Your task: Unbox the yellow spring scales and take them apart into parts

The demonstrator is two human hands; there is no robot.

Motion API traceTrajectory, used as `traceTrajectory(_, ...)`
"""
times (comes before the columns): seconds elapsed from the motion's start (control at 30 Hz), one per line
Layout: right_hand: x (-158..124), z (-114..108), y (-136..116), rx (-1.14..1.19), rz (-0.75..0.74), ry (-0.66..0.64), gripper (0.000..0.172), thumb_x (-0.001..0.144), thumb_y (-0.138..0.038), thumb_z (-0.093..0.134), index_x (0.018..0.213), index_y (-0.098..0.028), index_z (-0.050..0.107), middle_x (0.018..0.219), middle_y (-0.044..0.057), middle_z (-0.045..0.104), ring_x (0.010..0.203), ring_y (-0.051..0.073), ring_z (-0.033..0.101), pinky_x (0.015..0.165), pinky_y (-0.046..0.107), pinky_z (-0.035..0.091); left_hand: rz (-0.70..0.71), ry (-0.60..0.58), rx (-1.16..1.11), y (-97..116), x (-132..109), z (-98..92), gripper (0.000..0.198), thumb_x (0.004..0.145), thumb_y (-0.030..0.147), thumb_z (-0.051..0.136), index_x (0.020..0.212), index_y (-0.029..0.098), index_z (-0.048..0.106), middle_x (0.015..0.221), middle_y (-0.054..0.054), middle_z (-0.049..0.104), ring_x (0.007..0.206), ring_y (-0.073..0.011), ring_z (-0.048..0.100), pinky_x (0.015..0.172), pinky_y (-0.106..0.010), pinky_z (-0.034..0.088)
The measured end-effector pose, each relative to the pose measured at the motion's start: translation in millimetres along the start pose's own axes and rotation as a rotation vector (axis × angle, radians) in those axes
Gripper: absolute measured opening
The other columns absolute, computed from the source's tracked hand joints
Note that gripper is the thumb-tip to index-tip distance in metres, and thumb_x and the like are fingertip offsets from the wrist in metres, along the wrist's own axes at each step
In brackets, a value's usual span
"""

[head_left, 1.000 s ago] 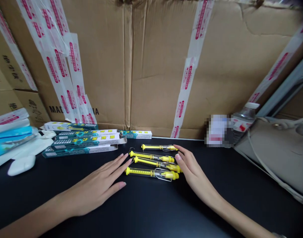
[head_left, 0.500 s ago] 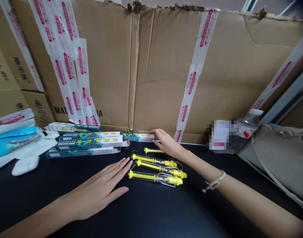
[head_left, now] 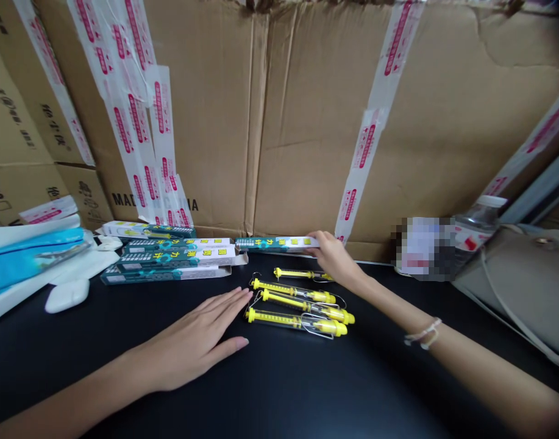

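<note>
Several yellow spring scales in clear tubes lie side by side on the black table. My left hand rests flat on the table, fingers stretched out, its fingertips at the left ends of the scales. My right hand reaches past the scales to the back and grips the right end of a long teal and white box lying against the cardboard wall.
A stack of similar teal and white boxes lies at the left back. A white mouse and blue packets sit far left. A taped cardboard wall closes the back. A water bottle and grey bag stand right.
My right hand left the right ends of the scales, moved back toward the cardboard wall and closed on the single box there. The left hand stayed flat in place.
</note>
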State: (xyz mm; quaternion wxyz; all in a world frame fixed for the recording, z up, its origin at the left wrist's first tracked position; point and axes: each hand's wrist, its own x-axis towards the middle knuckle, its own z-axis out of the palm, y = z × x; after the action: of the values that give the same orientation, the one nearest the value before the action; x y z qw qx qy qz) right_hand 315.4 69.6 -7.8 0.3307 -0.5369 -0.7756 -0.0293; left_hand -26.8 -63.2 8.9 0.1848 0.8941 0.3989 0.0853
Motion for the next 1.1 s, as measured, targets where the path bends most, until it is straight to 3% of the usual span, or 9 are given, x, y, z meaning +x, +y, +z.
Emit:
traceTrajectory(0.17,-34.2,-45.4,0.3,0.121,0.112,0.202,0.029,0.097,-0.035,0.058,0.119,-0.018,0.064,0.114,0.014,0.067,0.093,0.027,0.069,0.09,0.051,0.056,-0.128,0.096,-0.179,1.6,-0.9,1.4,0.066,0.101,0.055,0.041,0.159,0.032,0.019,0.161,-0.004,0.037,0.147,-0.028,0.036,0.12,-0.051,0.031)
traceTrajectory(0.27,-61.8,-62.4,-9.8,0.245,0.169,0.247,0.036,0.096,-0.042,0.058,0.124,-0.02,0.061,0.113,0.014,0.069,0.079,0.025,0.071,0.078,0.046,0.061,-0.165,0.167,-0.292,-1.5,3.3,4.6,0.067,0.101,0.056,0.042,0.158,0.035,0.015,0.156,-0.005,0.045,0.145,-0.0293,0.039,0.119,-0.056,0.029)
traceTrajectory(0.4,-91.3,-68.2,-40.5,0.429,0.208,0.199,0.041,0.094,-0.048,0.059,0.126,-0.022,0.06,0.115,0.011,0.072,0.076,0.02,0.071,0.074,0.037,0.062,-0.096,0.379,-0.443,-10.4,9.6,9.3,0.064,0.098,0.058,0.047,0.153,0.033,0.026,0.148,-0.011,0.053,0.127,-0.0308,0.057,0.108,-0.053,0.044)
traceTrajectory(0.47,-100.6,-67.0,-59.3,0.715,0.314,0.121,0.043,0.089,-0.051,0.067,0.121,-0.023,0.065,0.117,0.01,0.072,0.083,0.021,0.069,0.069,0.032,0.06,-0.033,0.478,-0.551,-14.7,10.3,10.3,0.061,0.098,0.059,0.047,0.148,0.029,0.031,0.14,-0.014,0.057,0.111,-0.0287,0.065,0.09,-0.045,0.054)
traceTrajectory(0.63,-118.5,-61.0,-92.1,1.011,0.492,-0.022,0.045,0.079,-0.052,0.078,0.111,-0.022,0.072,0.098,0.006,0.072,0.077,0.017,0.065,0.063,0.026,0.055,0.056,0.616,-0.706,-15.8,5.3,7.3,0.053,0.099,0.053,0.051,0.142,0.028,0.036,0.125,-0.012,0.062,0.071,-0.0156,0.065,0.068,-0.032,0.056)
traceTrajectory(0.77,-131.7,-54.7,-101.5,1.041,0.581,-0.008,0.045,0.082,-0.051,0.077,0.116,-0.023,0.067,0.076,0.0,0.066,0.058,0.012,0.057,0.049,0.021,0.047,0.096,0.584,-0.59,-9.0,1.0,4.1,0.042,0.095,0.039,0.062,0.132,0.031,0.047,0.117,-0.005,0.063,0.087,-0.0169,0.066,0.07,-0.026,0.056)
traceTrajectory(0.9,-135.8,-52.5,-104.3,1.013,0.513,0.012,0.038,0.082,-0.052,0.075,0.105,-0.021,0.07,0.066,-0.002,0.062,0.053,0.012,0.057,0.047,0.022,0.048,0.028,0.449,-0.433,-3.6,-2.9,1.3,0.033,0.087,0.037,0.07,0.118,0.026,0.062,0.098,-0.002,0.068,0.087,-0.0178,0.064,0.079,-0.029,0.056)
traceTrajectory(1.0,-135.1,-53.8,-105.0,0.985,0.439,0.014,0.034,0.083,-0.05,0.074,0.101,-0.022,0.072,0.074,0.002,0.069,0.057,0.016,0.063,0.051,0.026,0.056,-0.012,0.393,-0.348,-1.0,-4.1,-1.5,0.031,0.085,0.04,0.071,0.112,0.025,0.067,0.1,-0.002,0.071,0.09,-0.0194,0.064,0.087,-0.032,0.054)
traceTrajectory(1.1,-135.7,-53.5,-105.1,1.019,0.377,-0.015,0.041,0.081,-0.043,0.079,0.117,-0.026,0.069,0.097,0.007,0.076,0.079,0.021,0.073,0.07,0.033,0.065,-0.069,0.377,-0.303,0.7,-1.8,-4.9,0.027,0.087,0.045,0.067,0.105,0.025,0.069,0.094,-0.001,0.072,0.086,-0.0194,0.067,0.083,-0.029,0.054)
